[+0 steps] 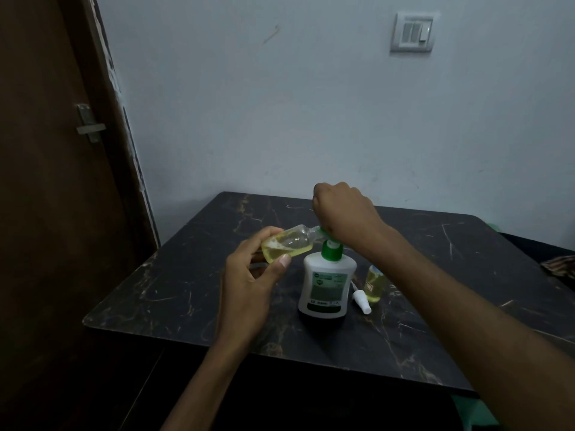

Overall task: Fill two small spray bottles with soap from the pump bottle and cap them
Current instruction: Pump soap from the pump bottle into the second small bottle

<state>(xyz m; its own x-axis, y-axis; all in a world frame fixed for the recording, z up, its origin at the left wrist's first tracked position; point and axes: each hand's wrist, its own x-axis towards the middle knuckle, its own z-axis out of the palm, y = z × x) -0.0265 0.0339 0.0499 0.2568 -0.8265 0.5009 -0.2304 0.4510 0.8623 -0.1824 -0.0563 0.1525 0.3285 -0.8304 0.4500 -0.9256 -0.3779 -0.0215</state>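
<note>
the surface [217, 306] looks like dark polished stone or a marble-look laminate, smooth, faintly glossy, with pale gold veins. the pump bottle [326, 287] is opaque white plastic, satin, with a glossy green plastic collar and a printed label. at its 10 o'clock the small spray bottle [289, 245] is clear, shiny plastic holding yellow liquid; the second bottle [373, 283] at 3 o'clock looks alike. the spray cap [362, 301] is smooth white plastic. the wall [280, 104] is matt paint, the door [46, 181] dark wood with a dull metal latch [88, 124].

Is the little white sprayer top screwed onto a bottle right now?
No, the white sprayer top lies loose on the table, between the pump bottle and the standing small bottle.
</note>
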